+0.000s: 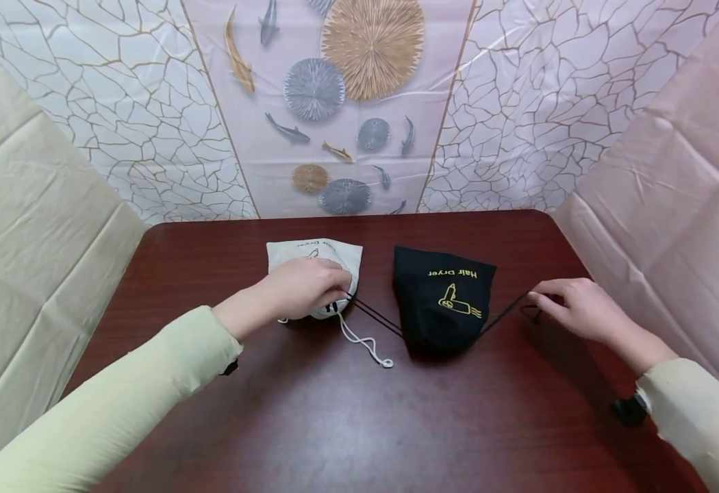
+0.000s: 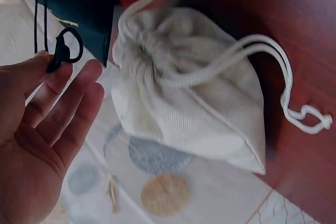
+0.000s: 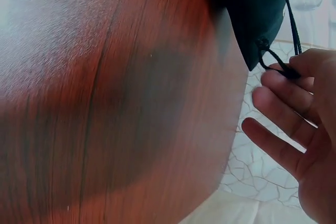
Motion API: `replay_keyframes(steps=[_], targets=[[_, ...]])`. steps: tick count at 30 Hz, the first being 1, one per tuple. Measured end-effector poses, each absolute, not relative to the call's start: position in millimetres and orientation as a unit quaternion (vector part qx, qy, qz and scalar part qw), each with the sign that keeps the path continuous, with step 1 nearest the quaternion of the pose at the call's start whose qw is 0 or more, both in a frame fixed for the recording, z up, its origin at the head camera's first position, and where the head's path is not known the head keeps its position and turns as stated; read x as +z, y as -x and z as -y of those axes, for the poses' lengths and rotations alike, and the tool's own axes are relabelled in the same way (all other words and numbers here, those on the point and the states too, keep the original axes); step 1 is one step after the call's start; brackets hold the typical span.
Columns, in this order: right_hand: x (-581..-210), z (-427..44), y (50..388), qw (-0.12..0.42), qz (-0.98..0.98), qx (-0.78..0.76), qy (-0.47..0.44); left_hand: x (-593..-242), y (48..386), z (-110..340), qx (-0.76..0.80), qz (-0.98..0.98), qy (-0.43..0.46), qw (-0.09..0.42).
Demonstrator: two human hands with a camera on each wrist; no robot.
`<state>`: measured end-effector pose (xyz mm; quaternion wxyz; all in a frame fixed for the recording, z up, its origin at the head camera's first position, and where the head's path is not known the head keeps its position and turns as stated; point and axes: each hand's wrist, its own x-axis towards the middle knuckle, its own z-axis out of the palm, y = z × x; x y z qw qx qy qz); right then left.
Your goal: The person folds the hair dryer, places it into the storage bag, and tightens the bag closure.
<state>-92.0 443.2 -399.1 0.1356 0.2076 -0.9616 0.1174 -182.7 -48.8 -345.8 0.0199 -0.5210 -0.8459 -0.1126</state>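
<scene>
A black drawstring bag (image 1: 442, 294) with yellow "Hair Dryer" print and a dryer picture stands right of centre on the table. Its black cords stretch out to both sides. My left hand (image 1: 304, 284) pinches the knotted end of one cord (image 2: 62, 53) between thumb and index finger, the other fingers loosely spread. On the other side my right hand (image 1: 575, 308) pinches the opposite cord (image 3: 283, 66) near its knot. A white drawstring bag (image 2: 189, 93), gathered at the neck, sits partly behind my left hand in the head view. Its white cord (image 1: 366, 342) trails on the table.
The dark red wooden table (image 1: 359, 424) reaches back to a patterned curtain (image 1: 347, 123) with fish and round motifs. Plain cloth sheets (image 1: 661, 171) hang at both sides.
</scene>
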Motion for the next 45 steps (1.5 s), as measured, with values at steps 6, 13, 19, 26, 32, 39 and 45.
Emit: replay_keyframes(steps=[6,13,19,26,32,39,45], targets=[[-407.1,-428.9,99.9,0.054,0.955,0.239,-0.169,-361.1,173.6,31.1,-0.102,0.852,0.514,0.019],[-408.7,-400.2,85.3,0.044,0.956,0.235,-0.17,-380.1,159.2,13.4,-0.118,0.857,0.502,0.007],[-406.5,-359.8,59.2,0.052,0.959,0.198,-0.196,-396.7,149.0,5.4,-0.132,0.862,0.489,0.029],[-422.7,-327.9,45.1,0.056,0.953,0.162,-0.249,-409.0,139.0,8.2,-0.138,0.869,0.472,0.048],[-437.2,-322.7,54.6,0.091,0.946,0.143,-0.276,-414.6,127.9,25.4,-0.142,0.864,0.476,0.085],[-443.0,-323.9,75.6,0.103,0.945,0.124,-0.284,-411.4,114.9,57.7,-0.147,0.859,0.469,0.141],[-442.2,-322.8,96.0,0.1,0.951,0.117,-0.267,-406.9,109.9,84.8,-0.151,0.875,0.425,0.176]])
